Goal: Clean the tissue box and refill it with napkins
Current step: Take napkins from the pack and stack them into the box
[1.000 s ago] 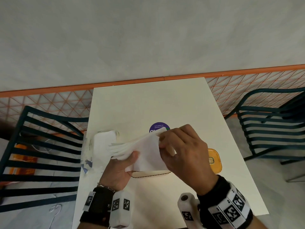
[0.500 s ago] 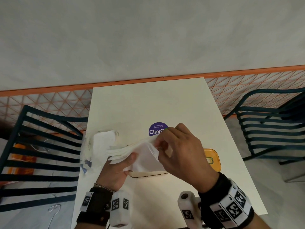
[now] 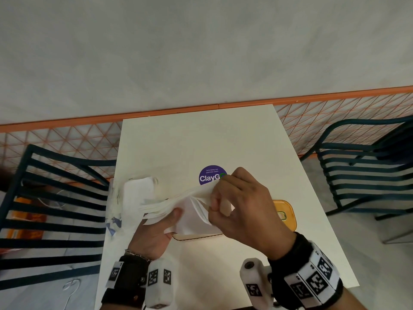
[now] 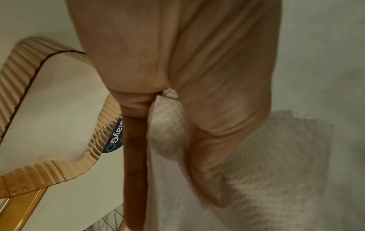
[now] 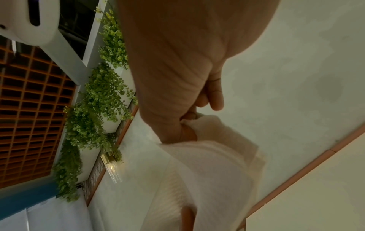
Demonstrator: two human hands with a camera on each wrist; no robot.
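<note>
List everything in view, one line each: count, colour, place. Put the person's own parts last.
table: one, cream, centre, against the wall
napkin stack: one, white, held above the tissue box
tissue box: one, ribbed tan, on the table under the hands, napkins inside
lid: one, orange, on the table, partly hidden by the right hand
napkin pack: one, white in clear wrap, table's left edge
sticker: one, purple, round, table centre
chairs: two, dark teal, either side
left hand: holds the stack from below
right hand: pinches the stack's end

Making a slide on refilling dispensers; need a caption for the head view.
Both hands, left hand and right hand, hold a napkin stack above the tissue box.
</note>
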